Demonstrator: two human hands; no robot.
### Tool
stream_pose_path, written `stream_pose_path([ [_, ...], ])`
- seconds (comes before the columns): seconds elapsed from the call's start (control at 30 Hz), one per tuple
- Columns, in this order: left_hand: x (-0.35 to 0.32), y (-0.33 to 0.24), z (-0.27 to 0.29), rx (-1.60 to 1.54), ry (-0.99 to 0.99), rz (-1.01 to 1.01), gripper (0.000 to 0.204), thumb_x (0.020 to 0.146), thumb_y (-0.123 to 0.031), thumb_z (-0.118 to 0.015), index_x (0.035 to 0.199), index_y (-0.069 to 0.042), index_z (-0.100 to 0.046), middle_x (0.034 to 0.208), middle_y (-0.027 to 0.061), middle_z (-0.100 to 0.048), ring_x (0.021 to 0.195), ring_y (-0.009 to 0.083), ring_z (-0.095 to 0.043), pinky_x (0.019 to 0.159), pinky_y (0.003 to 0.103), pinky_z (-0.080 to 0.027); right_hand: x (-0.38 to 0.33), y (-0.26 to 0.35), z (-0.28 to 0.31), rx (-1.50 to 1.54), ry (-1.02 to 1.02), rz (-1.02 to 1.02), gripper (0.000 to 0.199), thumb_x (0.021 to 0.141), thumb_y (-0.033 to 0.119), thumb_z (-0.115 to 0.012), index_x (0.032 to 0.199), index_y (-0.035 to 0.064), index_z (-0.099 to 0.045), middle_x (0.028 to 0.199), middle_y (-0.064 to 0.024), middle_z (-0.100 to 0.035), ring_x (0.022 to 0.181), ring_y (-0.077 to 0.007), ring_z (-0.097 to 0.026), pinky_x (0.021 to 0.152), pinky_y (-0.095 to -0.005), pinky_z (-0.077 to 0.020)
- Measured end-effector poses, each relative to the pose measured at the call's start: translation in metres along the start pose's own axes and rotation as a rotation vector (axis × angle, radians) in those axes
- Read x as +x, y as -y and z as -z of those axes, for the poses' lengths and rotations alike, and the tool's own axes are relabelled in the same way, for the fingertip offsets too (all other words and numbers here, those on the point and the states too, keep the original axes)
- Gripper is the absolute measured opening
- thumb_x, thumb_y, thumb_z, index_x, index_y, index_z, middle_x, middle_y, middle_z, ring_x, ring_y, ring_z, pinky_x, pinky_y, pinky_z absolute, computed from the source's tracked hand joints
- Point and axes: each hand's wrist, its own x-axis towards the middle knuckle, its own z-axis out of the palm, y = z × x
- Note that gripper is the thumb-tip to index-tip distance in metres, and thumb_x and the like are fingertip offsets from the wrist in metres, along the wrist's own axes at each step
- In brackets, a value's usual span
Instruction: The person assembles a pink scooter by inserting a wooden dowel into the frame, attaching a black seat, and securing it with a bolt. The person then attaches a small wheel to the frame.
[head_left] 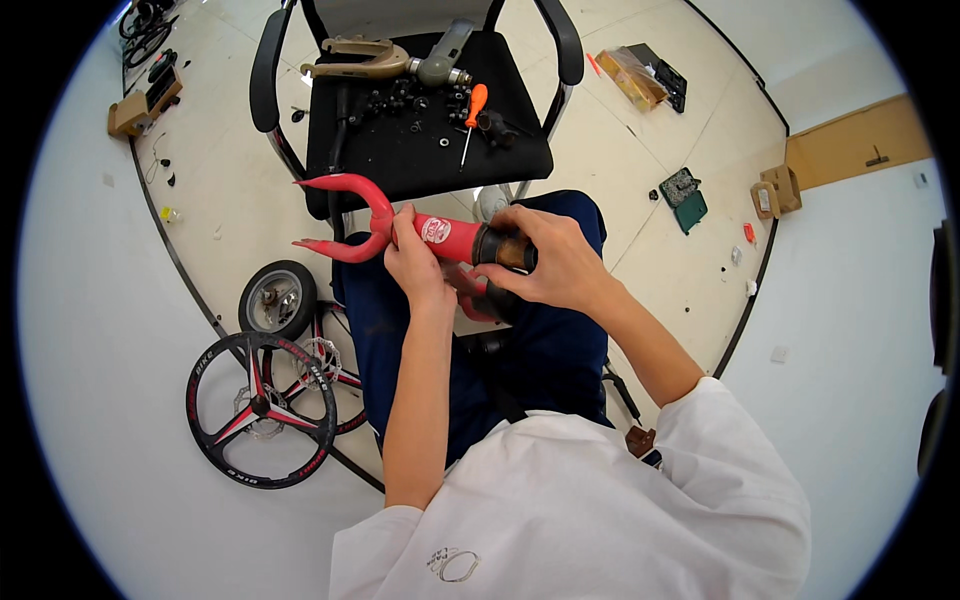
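Over my lap lies a red bicycle fork (457, 240), its two prongs pointing left and its dark, worn tube end to the right. My left hand (415, 265) is closed around it near where the prongs join the tube. With thumb and fingers, my right hand (558, 258) grips the black and brown end of the tube. Beneath it, between my legs, shows another red part (480, 306), mostly hidden by the fork and my hands.
A black armchair (390, 158) ahead carries a tan fork (370, 62), an orange screwdriver (478, 100) and several small black parts. To the left on the floor are a three-spoke wheel (325, 425) and a small tyre (308, 290). A green tool case (690, 210) lies right.
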Motion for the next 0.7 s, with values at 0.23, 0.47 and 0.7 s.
stream_pose_path([
  [0.23, 0.004, 0.004, 0.001, -0.029, -0.011, -0.016, 0.026, 0.088, -0.030, -0.065, 0.089, -0.007, -0.052, 0.077, -0.0001, -0.055, 0.066, 0.0109, -0.057, 0.061, 0.027, -0.049, -0.001, -0.003, 0.002, -0.002, 0.002, 0.007, 0.045, 0.070, 0.026, -0.083, 0.102, 0.0004, -0.062, 0.086, -0.0147, -0.067, 0.078, -0.0329, -0.066, 0.071, -0.0361, -0.0530],
  [0.47, -0.006, 0.001, -0.005, 0.025, -0.022, -0.046, 0.025, 0.089, -0.030, -0.063, 0.092, -0.006, -0.054, 0.080, 0.0011, -0.056, 0.070, 0.0115, -0.059, 0.064, 0.028, -0.050, 0.005, 0.012, -0.002, -0.098, -0.002, -0.043, 0.045, 0.075, 0.032, -0.077, 0.098, -0.0048, -0.063, 0.078, -0.0191, -0.066, 0.073, -0.0344, -0.066, 0.068, -0.0382, -0.0529],
  [0.7, -0.008, 0.004, -0.003, 0.036, 0.019, -0.034, 0.024, 0.090, -0.032, -0.061, 0.094, -0.008, -0.055, 0.083, -0.0014, -0.055, 0.079, 0.0103, -0.056, 0.077, 0.029, -0.045, 0.016, 0.017, 0.008, -0.074, 0.186, -0.202, 0.048, 0.072, 0.035, -0.076, 0.092, -0.0082, -0.066, 0.067, -0.0204, -0.064, 0.064, -0.0351, -0.066, 0.066, -0.0380, -0.0532],
])
